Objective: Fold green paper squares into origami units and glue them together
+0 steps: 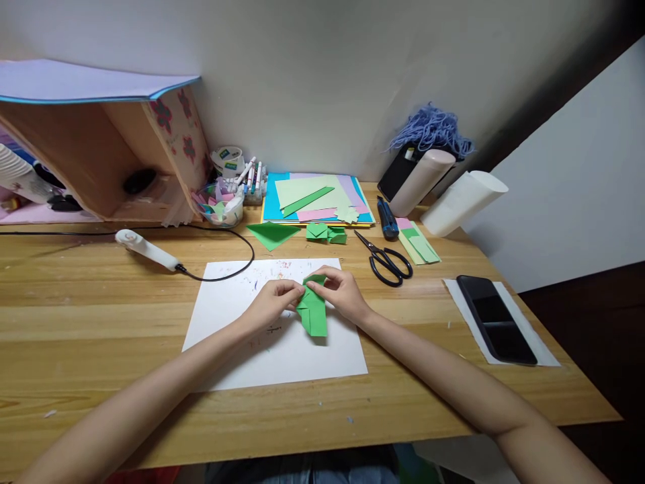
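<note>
Folded green paper (pixel 313 314) lies on white sheet (pixel 282 356) on table (pixel 101 316). Left hand (pixel 272 304) and right hand (pixel 343 293): fingers pinch its upper end from either side, and the lower end juts out below the fingertips. Judged light, thin and easily creased; best held at the folded edges. Exact contact is hidden behind the knuckles, and the number of layers is unclear.

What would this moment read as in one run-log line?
left hand: pinching folded green paper piece | right hand: pinching its top edge | under it: white paper sheet on wooden desk | black scissors: untouched
</note>
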A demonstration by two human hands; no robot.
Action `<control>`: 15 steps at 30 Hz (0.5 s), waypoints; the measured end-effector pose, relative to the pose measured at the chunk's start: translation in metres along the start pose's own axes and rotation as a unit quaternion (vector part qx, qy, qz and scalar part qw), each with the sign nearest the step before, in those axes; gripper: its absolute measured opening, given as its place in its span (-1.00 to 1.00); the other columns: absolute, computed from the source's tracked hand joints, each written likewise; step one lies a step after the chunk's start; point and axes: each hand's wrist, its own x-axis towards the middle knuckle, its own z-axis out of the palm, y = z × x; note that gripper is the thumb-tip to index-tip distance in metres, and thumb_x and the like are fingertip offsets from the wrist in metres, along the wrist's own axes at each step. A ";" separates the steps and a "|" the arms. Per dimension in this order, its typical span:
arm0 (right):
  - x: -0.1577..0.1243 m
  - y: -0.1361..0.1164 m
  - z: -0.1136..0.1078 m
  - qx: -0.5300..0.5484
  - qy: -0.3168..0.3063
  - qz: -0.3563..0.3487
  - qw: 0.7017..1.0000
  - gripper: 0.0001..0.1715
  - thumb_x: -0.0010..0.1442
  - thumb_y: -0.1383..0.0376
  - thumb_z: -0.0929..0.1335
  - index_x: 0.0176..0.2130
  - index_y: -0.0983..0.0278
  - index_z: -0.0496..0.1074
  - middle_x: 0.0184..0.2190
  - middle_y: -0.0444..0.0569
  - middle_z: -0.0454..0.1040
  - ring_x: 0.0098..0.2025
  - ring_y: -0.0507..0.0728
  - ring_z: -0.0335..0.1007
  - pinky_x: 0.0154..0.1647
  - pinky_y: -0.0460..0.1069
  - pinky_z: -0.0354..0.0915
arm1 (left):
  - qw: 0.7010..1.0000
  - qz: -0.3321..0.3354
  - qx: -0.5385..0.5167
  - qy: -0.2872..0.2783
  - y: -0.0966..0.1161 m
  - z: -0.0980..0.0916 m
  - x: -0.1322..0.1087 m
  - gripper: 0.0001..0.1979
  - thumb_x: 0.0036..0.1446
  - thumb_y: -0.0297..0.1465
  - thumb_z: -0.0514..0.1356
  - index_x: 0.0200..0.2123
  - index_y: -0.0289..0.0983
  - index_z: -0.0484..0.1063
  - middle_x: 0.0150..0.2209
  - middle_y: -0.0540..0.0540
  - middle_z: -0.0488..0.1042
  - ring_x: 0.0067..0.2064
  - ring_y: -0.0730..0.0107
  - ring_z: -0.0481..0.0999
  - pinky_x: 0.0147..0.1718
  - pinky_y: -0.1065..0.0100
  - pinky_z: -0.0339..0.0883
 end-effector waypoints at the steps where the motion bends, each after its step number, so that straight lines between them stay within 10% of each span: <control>1: -0.001 -0.002 0.000 -0.023 -0.002 -0.018 1.000 -0.85 0.09 0.25 0.34 -0.34 0.28 0.47 -0.40 -0.04 0.43 -0.36 0.05 0.34 -0.45 -0.09 0.22 | 1.000 -0.003 -0.005 0.006 0.000 0.000 0.000 -0.74 -0.03 -0.24 0.18 -0.56 -0.34 0.36 -0.57 0.04 0.27 -0.49 0.54 0.30 -0.45 0.47 0.23; 15: -0.007 0.003 -0.005 -0.238 -0.051 -0.199 0.949 -0.55 0.17 0.42 0.18 0.02 0.17 0.34 -0.15 0.03 0.39 -0.10 0.14 0.30 -0.13 0.04 0.27 | 0.997 0.000 -0.071 0.041 0.001 -0.004 0.002 -0.70 -0.08 -0.18 0.24 -0.50 -0.32 0.37 -0.53 0.02 0.29 -0.50 0.52 0.31 -0.47 0.46 0.24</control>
